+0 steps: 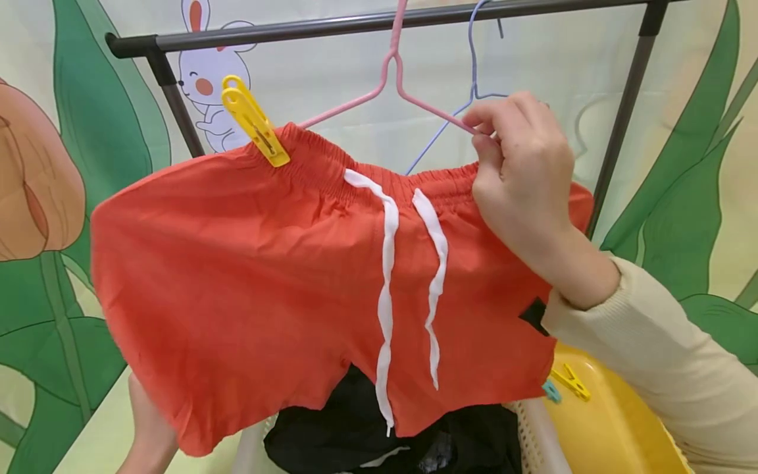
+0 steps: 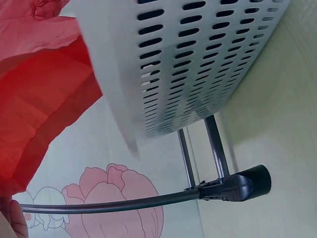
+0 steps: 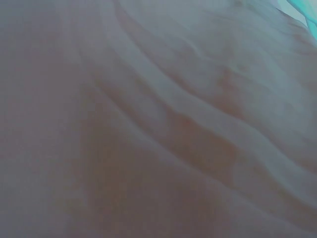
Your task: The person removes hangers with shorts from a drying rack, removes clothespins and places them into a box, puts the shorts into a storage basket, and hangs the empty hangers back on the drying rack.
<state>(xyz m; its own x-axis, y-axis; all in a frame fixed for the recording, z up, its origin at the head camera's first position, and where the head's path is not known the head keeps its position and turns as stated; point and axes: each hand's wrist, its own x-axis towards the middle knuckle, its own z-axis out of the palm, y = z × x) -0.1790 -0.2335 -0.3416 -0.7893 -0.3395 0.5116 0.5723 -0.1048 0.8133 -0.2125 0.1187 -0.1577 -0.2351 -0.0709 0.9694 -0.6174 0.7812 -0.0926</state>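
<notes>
- The red shorts [image 1: 237, 263] are spread below a dark rail [image 1: 320, 27], front outward, with the white drawstring [image 1: 386, 296] left loose.
- At the shorts' upper left, the waistband is gripped by a yellow peg [image 1: 254, 122], presumably so that the cloth is kept from slipping off the pink hanger [image 1: 393, 47].
- Above the shorts' right part, the hanger's right arm is pinched narrowly between thumb and fingers of the right hand [image 1: 527, 164], seemingly so that the wire is steadied near the waistband.
- Behind the shorts' lower left leg, the left hand [image 1: 148, 421] is mostly hidden; whether cloth is held by it cannot be told, though the leg may be supported there.
- Beneath the shorts, black cloth [image 1: 331, 434] is contained in a white basket [image 1: 535, 428]; to their lower right, small pegs [image 1: 571, 382] are kept in a yellow basin [image 1: 598, 421], probably for easy reach.
- On the shorts' right leg, a black patch [image 1: 535, 315] is partly covered by the sleeve [image 1: 651, 349]; no brand, label or writing can be read.
</notes>
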